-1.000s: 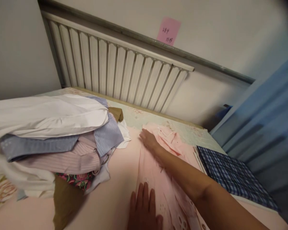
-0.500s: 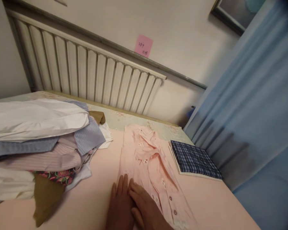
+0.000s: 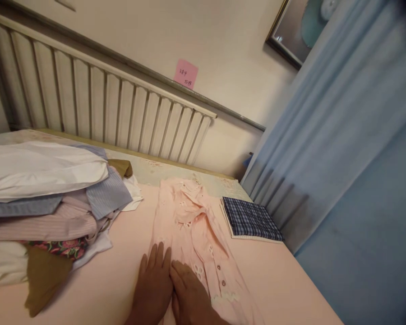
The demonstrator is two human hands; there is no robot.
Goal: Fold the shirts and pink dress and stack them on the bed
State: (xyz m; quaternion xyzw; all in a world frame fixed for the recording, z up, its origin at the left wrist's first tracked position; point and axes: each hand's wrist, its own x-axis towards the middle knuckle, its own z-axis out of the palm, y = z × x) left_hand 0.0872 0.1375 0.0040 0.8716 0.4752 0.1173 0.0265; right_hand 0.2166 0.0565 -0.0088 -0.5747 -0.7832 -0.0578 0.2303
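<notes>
A pink garment [image 3: 186, 234] with cut-out embroidery, buttons and a lace edge lies lengthwise on the pink sheet [image 3: 125, 257], its surface creased. My left hand [image 3: 154, 282] rests palm down on its left side, fingers stretched out and slightly apart. Beside it, my right hand [image 3: 191, 289] lies on the same garment, fingers extended and close together, its edge touching the left hand. Neither hand grips the cloth. Part of the garment is hidden under my hands and forearms.
A heap of clothes [image 3: 54, 212] stands at the left. A folded dark plaid cloth [image 3: 252, 220] lies on a pale folded piece at the right. Behind the bed are a radiator [image 3: 98, 104] and a pink note [image 3: 186, 73]. A blue curtain [image 3: 325, 131] hangs at the right.
The camera view has turned right, so everything sits further left in the picture. My hands stay flat on the garment, the left fingers a little more spread.
</notes>
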